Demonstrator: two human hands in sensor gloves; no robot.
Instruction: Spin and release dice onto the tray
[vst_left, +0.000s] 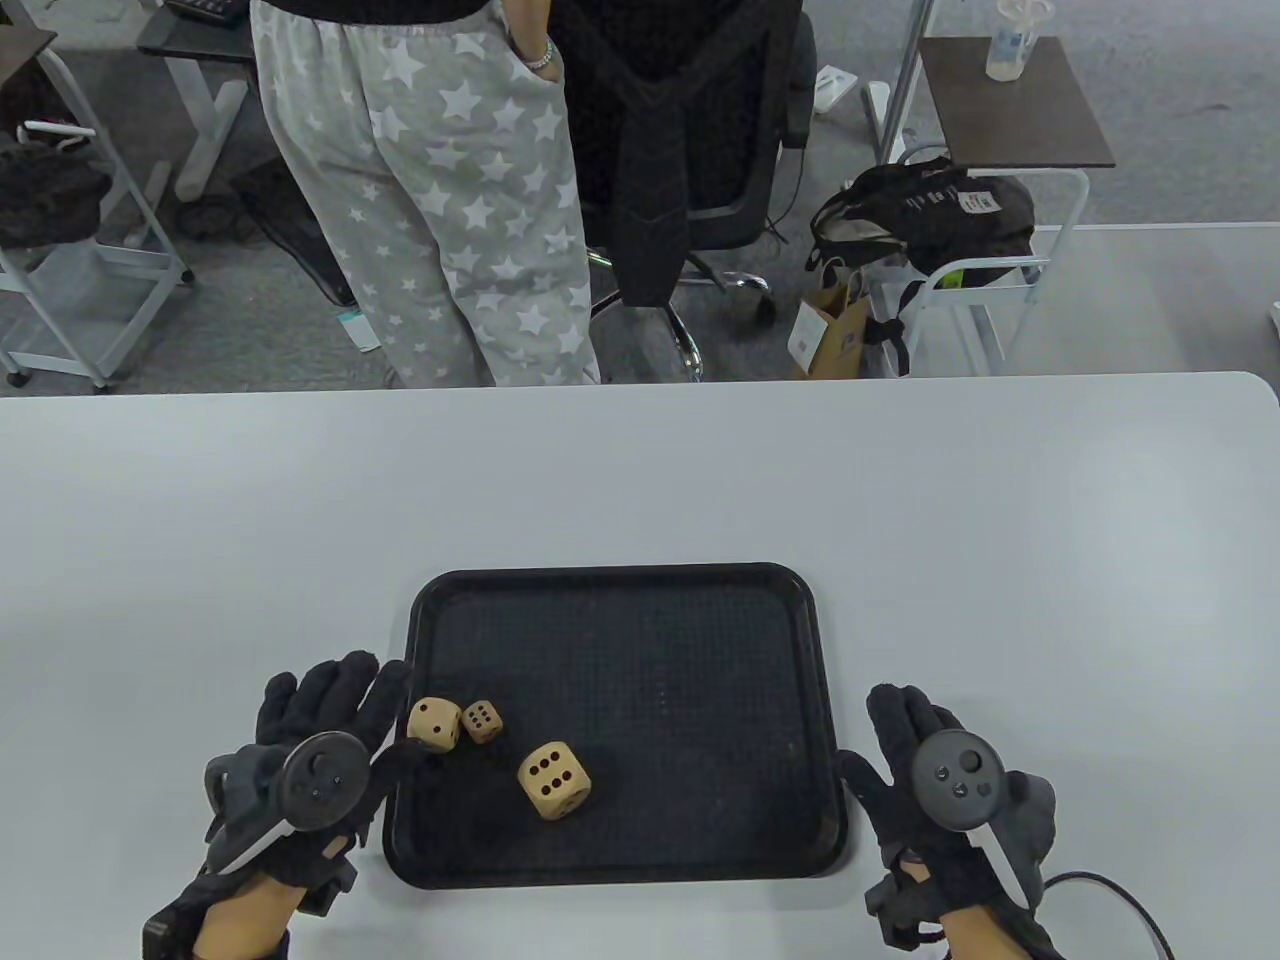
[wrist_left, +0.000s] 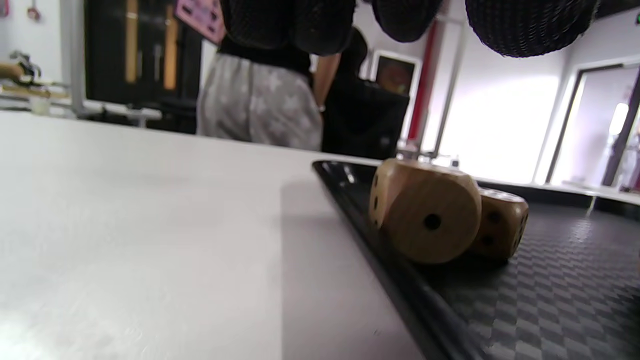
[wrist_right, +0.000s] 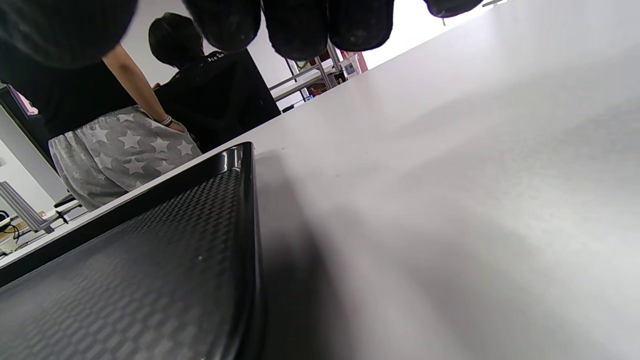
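A black tray (vst_left: 620, 600) is set on a white table (vst_left: 640, 470), and everything below is placed relative to that tray. Three wooden dice are seen on its textured floor, all in the near left part. The left die (vst_left: 435, 724) lies just inside the left rim; the small die (vst_left: 482, 720) lies just to its right, touching it or nearly so. The big die (vst_left: 554, 779) lies apart from the pair, nearer the front rim and further toward the middle, with a six-pip face turned up.

The left hand (vst_left: 320, 740) is held at the tray's left rim, with the fingers spread and nearly straight beside the rim and the thumb reaching over it toward the left die. No die is gripped; whether the thumb touches the left die cannot be told. In the left wrist view the left die (wrist_left: 425, 210) is shown close up with a one-pip face toward the camera, the small die (wrist_left: 502, 220) is partly hidden behind it, and the tray rim (wrist_left: 350, 190) runs beside them.

The right hand (vst_left: 930, 770) is laid just outside the tray's right rim, fingers straight and together, thumb beside the rim; nothing is held. In the right wrist view the fingertips (wrist_right: 295, 25) hang over the table beside the tray's rim (wrist_right: 247, 200).

Beyond the far side of the tray, past the table edge, a person (vst_left: 440, 180) in star-patterned trousers is seen standing beside a black chair (vst_left: 680, 140).
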